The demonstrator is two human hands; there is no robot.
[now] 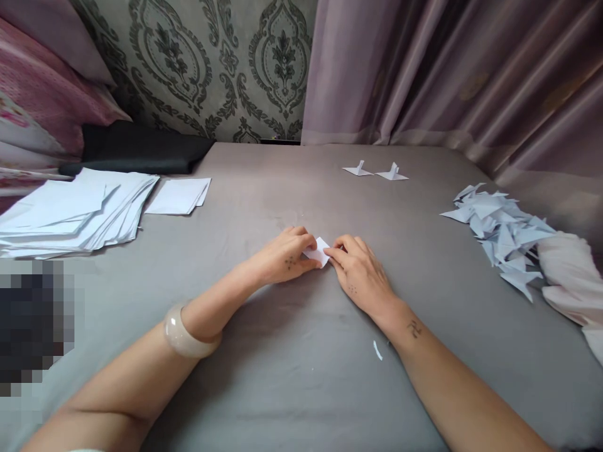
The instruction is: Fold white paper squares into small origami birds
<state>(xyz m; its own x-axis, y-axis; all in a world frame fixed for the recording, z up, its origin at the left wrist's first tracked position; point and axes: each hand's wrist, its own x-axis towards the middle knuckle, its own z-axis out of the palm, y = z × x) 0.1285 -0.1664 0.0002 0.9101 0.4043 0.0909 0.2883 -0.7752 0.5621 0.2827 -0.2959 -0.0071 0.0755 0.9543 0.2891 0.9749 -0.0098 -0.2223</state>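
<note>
A small folded piece of white paper (320, 253) is between my two hands, just above or on the grey cloth surface. My left hand (288, 256) pinches its left side between thumb and fingers. On the opposite side, my right hand (358, 267) grips the right corner with thumb and index finger. Parts of the paper are hidden behind the fingertips. Farther back stand two folded paper shapes (392, 172), each with an upright piece in its middle.
Stacked white paper sheets (108, 207) lie at the left, beside a smaller pile of paper squares (179, 196). A heap of folded paper pieces (502, 223) sits at the right against a pale cloth (568, 270). A paper scrap (377, 350) lies near my right forearm. Curtains (377, 69) hang behind.
</note>
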